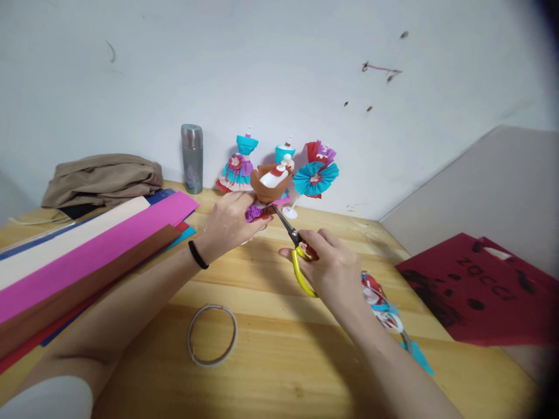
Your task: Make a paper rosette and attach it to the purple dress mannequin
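Note:
My left hand [229, 224] is closed around a small white dress form [273, 176] that leans to the right. Brown crepe paper [262, 189] flares around its upper body, and gathered purple paper [254, 213] shows by my fingers. In my right hand [334, 262] are scissors [299, 247] with yellow handles and dark blades. The blade tips touch or lie very near the lower edge of the brown paper; whether paper is between them I cannot tell. Behind stand paper-dressed forms, among them a blue-topped one [247, 145] and one with a blue pleated rosette [315, 179].
Coloured paper strips [100, 247] lie on the left of the wooden table [271, 361], beside a brown cloth [105, 177]. A steel flask [192, 160] stands by the wall. A tape roll [212, 364] lies in front; scraps [375, 294] and a red bag [484, 291] are at right.

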`<state>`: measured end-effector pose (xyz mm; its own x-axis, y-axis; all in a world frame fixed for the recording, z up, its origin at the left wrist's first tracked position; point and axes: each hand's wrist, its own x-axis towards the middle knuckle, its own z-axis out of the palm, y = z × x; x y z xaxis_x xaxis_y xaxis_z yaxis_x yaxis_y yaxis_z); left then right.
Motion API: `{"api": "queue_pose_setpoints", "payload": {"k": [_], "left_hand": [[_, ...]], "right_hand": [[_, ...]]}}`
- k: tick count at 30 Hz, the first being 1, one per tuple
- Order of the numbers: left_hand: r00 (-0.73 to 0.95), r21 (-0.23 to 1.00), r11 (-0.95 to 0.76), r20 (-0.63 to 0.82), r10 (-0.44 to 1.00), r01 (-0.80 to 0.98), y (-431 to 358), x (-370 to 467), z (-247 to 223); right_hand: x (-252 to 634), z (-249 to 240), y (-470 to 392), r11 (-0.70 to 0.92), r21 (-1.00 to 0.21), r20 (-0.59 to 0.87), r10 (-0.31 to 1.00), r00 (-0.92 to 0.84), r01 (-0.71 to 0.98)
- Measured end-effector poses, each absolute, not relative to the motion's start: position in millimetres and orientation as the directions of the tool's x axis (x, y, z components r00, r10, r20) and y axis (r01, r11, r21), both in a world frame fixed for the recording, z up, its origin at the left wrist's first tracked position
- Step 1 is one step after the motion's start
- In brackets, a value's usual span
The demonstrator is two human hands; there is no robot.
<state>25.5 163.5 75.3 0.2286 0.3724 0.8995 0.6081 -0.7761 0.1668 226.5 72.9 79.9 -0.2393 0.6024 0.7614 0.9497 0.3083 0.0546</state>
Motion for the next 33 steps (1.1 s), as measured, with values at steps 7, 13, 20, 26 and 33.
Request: {"api": "queue_pose_setpoints", "payload": {"k": [7, 13, 20, 26, 33], "left_hand": [[0.185, 0.264, -0.778, 0.881, 0.435, 0.57, 161.4, 27.8, 78.5], [0.224, 0.702, -0.663, 0.624, 0.749, 0.26, 174.0, 14.8, 86.6], [0.385, 0.863, -0.501, 0.485, 0.785, -0.066, 205.8, -6.7, 76.4], [0.382, 0.877, -0.472, 0.467, 0.797, -0.087, 205.1, -8.0, 76.2], [0.4, 0.886, -0.451, 0.454, 0.796, -0.106, 205.1, -5.3, 75.5]], "right_hand": [[227.9, 78.2, 72.8, 0.309, -0.136, 0.699, 0.703, -0.129, 0.941], [244.4, 71.1, 71.6, 0.18, -0.253, 0.452, 0.891, -0.049, 0.95], [252.0, 46.7, 66.3, -0.029, -0.006, -0.131, 0.991, 0.028, 1.0], [247.1, 35.8, 60.4, 0.024, -0.004, -0.252, 0.967, -0.024, 1.0], [249.3, 37.6, 55.3, 0.062, -0.096, -0.282, 0.955, -0.087, 0.993]]}}
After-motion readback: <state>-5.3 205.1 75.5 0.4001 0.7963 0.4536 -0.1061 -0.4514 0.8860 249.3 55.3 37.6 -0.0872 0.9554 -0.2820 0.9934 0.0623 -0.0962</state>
